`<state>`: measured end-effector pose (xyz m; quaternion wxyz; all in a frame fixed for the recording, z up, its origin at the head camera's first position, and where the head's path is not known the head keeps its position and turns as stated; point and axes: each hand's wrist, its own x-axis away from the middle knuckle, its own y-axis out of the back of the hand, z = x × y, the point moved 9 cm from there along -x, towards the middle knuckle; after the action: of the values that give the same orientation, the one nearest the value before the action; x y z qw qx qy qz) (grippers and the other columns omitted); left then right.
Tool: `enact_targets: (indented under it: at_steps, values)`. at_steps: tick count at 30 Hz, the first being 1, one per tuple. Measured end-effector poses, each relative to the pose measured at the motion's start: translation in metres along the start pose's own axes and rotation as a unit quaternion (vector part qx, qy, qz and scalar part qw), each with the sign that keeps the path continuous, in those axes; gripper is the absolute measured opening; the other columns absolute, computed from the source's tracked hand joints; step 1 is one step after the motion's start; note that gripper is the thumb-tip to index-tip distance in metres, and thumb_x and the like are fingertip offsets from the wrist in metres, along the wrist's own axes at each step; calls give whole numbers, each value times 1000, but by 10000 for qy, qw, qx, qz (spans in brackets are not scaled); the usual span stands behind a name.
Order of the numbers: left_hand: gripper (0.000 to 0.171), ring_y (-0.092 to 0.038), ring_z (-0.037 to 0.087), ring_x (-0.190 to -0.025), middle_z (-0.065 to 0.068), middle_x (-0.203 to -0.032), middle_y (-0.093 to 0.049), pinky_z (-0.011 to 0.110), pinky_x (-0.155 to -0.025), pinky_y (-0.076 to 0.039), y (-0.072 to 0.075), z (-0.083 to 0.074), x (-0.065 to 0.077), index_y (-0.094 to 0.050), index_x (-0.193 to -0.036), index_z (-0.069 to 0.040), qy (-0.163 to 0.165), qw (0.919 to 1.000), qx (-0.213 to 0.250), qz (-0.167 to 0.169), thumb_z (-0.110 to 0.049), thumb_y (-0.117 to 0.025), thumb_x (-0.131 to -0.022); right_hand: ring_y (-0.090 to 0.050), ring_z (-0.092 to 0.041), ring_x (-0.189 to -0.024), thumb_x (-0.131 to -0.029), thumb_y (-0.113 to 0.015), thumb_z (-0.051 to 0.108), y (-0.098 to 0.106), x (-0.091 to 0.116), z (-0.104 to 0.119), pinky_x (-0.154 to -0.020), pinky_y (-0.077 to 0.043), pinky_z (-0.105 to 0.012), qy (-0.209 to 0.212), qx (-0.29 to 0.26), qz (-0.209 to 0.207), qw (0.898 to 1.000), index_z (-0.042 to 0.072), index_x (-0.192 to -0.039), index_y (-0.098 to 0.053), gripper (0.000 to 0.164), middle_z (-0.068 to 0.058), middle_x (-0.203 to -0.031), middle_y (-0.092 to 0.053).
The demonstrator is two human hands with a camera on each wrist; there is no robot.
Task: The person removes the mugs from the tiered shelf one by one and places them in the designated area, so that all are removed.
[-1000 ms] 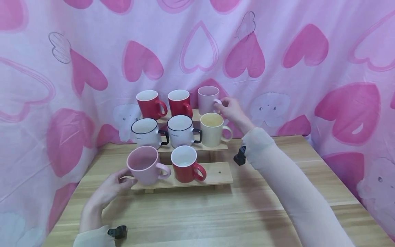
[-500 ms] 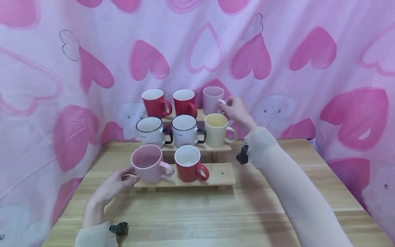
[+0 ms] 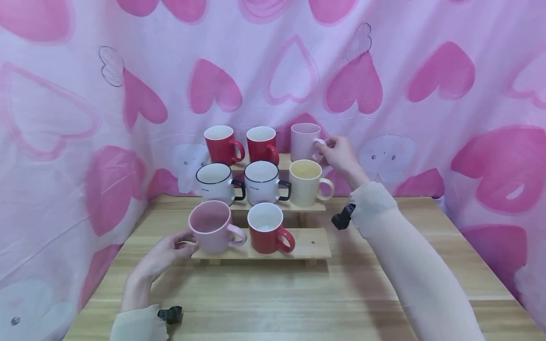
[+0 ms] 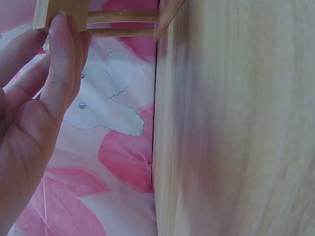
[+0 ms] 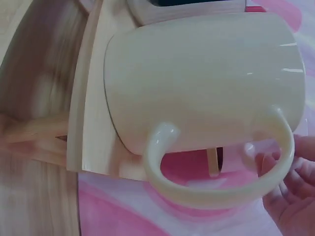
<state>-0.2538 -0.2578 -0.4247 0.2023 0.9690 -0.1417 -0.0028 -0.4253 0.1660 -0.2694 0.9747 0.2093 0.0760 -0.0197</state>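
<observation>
A three-tier wooden stand (image 3: 300, 246) holds several mugs. My left hand (image 3: 164, 255) is at the left end of its lowest tier; in the left wrist view my fingertips and thumb grip the end of the board (image 4: 60, 6). On that tier sit a pink mug (image 3: 209, 232) and a red mug (image 3: 263, 237). My right hand (image 3: 341, 154) reaches to the top tier and pinches the handle of a light pink mug (image 3: 303, 144), which stands upright at the right end. A cream mug (image 5: 206, 83) on the middle tier partly hides that hand in the right wrist view.
Two white mugs with black rims, a left one (image 3: 215, 187) and a right one (image 3: 261, 184), share the middle tier. Two red mugs, one (image 3: 219, 147) beside the other (image 3: 260, 144), occupy the top tier. A wooden table (image 3: 256, 298) lies below, with a heart-patterned curtain (image 3: 298, 28) behind.
The whole scene has slid rightward in the head view as the camera turned. Both hands keep their places at the stand's end and the light pink mug's handle.
</observation>
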Motion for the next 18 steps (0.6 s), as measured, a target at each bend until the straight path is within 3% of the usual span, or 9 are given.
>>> enact_targets:
  at_steps: [11,18]
  values:
    - [55,-59,28,-106,20,-122,-59,31,-85,-54,-1,-4,-3,-49,-136,7,28,9999,-133,56,-20,-69,-92,-68,-27,-74,-98,-62,22,44,18,-16,-67,-60,-33,41,-612,-914,9939,-5,-113,-62,31,-21,-95,-63]
    - [55,-58,28,-108,20,-122,-60,31,-86,-53,-1,-1,-3,-48,-136,7,48,9998,-149,87,-21,-68,-93,-67,-14,-61,-96,-64,19,77,34,-23,-61,-59,-30,305,-903,-1654,9816,-6,-106,-62,27,-13,-83,-64]
